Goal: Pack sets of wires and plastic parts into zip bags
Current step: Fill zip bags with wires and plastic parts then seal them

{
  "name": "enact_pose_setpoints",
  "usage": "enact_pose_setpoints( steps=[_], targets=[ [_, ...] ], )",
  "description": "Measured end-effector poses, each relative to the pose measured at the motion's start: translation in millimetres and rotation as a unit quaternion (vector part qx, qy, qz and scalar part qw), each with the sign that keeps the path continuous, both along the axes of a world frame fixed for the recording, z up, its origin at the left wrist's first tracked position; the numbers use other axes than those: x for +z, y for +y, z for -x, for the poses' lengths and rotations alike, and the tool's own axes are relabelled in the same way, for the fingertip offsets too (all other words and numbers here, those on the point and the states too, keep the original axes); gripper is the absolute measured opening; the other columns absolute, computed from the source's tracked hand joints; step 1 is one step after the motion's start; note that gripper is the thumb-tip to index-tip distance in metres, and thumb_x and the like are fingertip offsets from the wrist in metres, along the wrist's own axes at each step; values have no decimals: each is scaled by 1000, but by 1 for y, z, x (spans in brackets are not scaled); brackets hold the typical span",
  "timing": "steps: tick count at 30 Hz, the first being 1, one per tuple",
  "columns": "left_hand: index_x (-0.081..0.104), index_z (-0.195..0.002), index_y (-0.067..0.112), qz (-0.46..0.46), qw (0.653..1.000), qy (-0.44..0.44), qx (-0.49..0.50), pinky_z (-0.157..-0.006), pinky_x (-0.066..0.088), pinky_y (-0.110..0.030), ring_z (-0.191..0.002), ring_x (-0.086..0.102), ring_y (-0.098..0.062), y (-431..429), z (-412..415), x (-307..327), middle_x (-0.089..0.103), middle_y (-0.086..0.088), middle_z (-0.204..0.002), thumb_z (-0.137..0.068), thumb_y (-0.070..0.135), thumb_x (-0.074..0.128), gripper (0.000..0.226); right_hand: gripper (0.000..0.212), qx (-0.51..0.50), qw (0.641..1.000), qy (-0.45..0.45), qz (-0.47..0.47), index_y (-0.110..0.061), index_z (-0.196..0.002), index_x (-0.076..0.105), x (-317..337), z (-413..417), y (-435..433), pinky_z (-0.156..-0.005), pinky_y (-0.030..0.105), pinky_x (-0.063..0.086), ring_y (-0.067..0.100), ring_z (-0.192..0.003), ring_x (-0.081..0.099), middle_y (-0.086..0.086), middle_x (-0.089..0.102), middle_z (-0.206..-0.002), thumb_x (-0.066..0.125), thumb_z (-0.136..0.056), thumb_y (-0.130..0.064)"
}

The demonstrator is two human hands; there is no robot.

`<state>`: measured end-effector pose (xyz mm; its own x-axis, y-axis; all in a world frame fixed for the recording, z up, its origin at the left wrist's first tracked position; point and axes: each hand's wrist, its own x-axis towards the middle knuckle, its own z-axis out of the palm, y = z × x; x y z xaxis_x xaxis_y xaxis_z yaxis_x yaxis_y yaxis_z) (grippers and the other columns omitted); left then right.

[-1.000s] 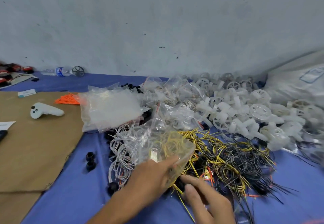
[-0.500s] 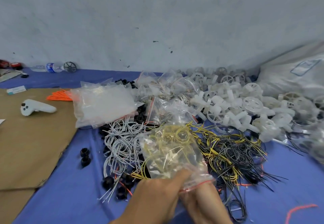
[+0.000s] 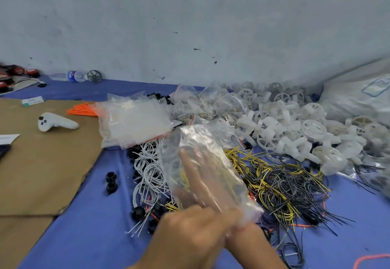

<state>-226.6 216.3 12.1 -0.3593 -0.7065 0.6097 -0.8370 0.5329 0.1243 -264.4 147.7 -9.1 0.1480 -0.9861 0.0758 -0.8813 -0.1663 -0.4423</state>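
While the left hand clamps its grip on the mouth of the zip bag, raised over the wire piles, seat the contents deep using the right hand, fingers straight inside.

wire tangle before plastic parts pile, cardboard sheet at left

Right hand blurred thru zip bag; left hand grip smeared, can't tell.
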Motion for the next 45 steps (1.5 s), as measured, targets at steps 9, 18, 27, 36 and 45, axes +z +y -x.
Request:
enact_pose_setpoints(
  steps=[9,18,27,36,45],
  targets=[
    [67,-122,23,104,945,156,269,-49,30,-19,-50,46,-16,-26,-95,20,60,4,-66,-92,20,46,37,17,299,901,-218,225,-20,-106,69,24,61,2,-70,22,50,7,-77,62,-10,70,-88,56,-95,-20],
    [63,-123,45,139,903,286,289,-59,42,-22,-57,50,-1,-16,-134,36,59,11,-68,-91,17,53,44,24,251,966,48,49,-14,-109,65,-23,-26,-120,-82,38,47,30,-106,54,8,61,-108,45,-98,-23],
    [61,-129,42,87,898,301,309,-51,32,-9,-49,42,-3,-11,-139,22,51,17,-64,-91,21,53,44,25,216,972,24,89,-12,-119,52,-30,-37,-144,-95,43,45,30,-111,45,10,48,-122,42,-103,-27],
    [52,-130,43,6,899,322,297,-49,34,-17,-56,49,-4,-41,-113,10,54,16,-69,-95,29,55,39,27,49,787,-602,-127,-11,-100,65,27,70,-111,-82,37,52,23,-95,68,11,71,-106,42,-105,-24],
    [52,-139,36,-118,942,223,220,-65,51,-43,-80,66,-34,-66,-38,-8,73,-2,-86,-96,27,57,44,17,151,903,-377,-141,-22,-105,65,6,78,-43,-40,22,38,7,-44,47,-9,57,-66,48,-102,-19]
  ],
)
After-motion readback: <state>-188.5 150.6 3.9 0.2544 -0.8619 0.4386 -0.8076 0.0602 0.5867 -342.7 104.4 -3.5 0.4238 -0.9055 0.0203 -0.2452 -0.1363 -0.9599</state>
